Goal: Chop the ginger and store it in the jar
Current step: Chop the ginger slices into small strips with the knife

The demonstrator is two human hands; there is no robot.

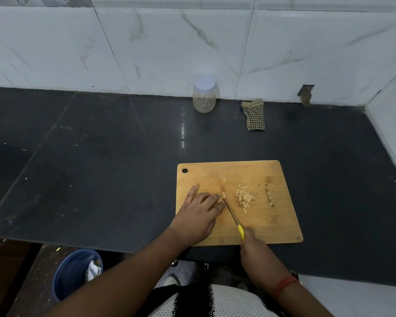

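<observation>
A wooden cutting board point(268, 223) lies on the dark counter. My left hand point(200, 213) presses down on a piece of ginger point(222, 196) near the board's middle left, fingertips curled over it. My right hand point(253, 244) grips the yellow handle of a knife point(234, 219), whose blade runs up to the ginger beside my left fingertips. A heap of cut ginger strips point(244, 199) sits just right of the blade. Further right lies a small pile of peel scraps point(270, 197). A clear jar point(204, 94) with a white lid stands shut at the back by the wall.
A checked cloth point(254, 114) lies crumpled at the back right of the counter point(101, 156). A blue bin point(76, 273) with rubbish stands on the floor below the counter's front edge. Marble wall tiles close off the back and the right side.
</observation>
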